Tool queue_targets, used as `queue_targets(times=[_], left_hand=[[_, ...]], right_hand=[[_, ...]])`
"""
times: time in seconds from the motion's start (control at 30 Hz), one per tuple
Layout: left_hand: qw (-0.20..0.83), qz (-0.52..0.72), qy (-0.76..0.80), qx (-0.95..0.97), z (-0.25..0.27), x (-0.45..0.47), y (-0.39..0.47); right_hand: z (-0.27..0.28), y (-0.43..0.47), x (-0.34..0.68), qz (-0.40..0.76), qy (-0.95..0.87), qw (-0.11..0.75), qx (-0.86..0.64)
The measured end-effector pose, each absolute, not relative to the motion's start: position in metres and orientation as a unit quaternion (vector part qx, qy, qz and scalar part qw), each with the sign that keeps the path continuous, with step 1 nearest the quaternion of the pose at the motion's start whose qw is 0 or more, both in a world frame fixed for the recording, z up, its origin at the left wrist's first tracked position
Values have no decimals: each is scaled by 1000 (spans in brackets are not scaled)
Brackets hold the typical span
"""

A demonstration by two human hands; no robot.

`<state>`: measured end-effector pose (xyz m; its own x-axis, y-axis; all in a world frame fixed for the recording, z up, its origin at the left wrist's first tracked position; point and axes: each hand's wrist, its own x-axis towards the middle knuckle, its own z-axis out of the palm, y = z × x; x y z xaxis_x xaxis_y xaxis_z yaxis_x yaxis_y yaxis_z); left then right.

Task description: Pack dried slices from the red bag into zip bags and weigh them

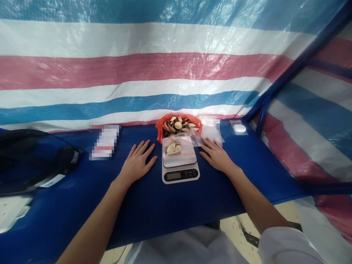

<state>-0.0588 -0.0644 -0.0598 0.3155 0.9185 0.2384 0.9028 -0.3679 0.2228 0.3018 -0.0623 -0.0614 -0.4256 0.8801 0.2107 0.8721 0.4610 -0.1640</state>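
A small kitchen scale [180,165] sits at the middle of the blue counter [154,205], its display facing the person. On its platform lies a clear bag [176,146] holding a few pale dried slices. Just behind the scale, at 12 o'clock, a red bag [162,128] stands open and full of the same dried slices [179,124].

The left hand [136,163] lies flat on the counter at 9 o'clock of the scale, palm down, fingers released and spread, grasping nothing; it is just beside the scale without touching it. The right hand [216,154] rests palm down at 3 o'clock of the scale, fingers likewise released, its fingertips at the edge of a stack of clear plastic bags [213,130] that lies at 1 o'clock of the scale.

Farther out at 2 o'clock sits a small white round object [239,128]. At 10 o'clock lies a blurred card [105,141], and at the far left a black bag [30,157]. A striped tarp [154,66] forms the backdrop.
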Motion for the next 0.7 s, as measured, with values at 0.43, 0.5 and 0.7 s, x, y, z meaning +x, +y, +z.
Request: queue_targets(times=[0.43,0.5,0.7], left_hand=[[-1,108,574,812,-53,-55,-66],[-1,111,571,813,-54,-56,-66],[-1,114,568,815,-56,-56,-65]], right_hand=[[-64,-60,304,14,-843,128,-523],[-64,-60,304,15,-843,130,-522],[-65,-60,304,16,-841,141,-522]])
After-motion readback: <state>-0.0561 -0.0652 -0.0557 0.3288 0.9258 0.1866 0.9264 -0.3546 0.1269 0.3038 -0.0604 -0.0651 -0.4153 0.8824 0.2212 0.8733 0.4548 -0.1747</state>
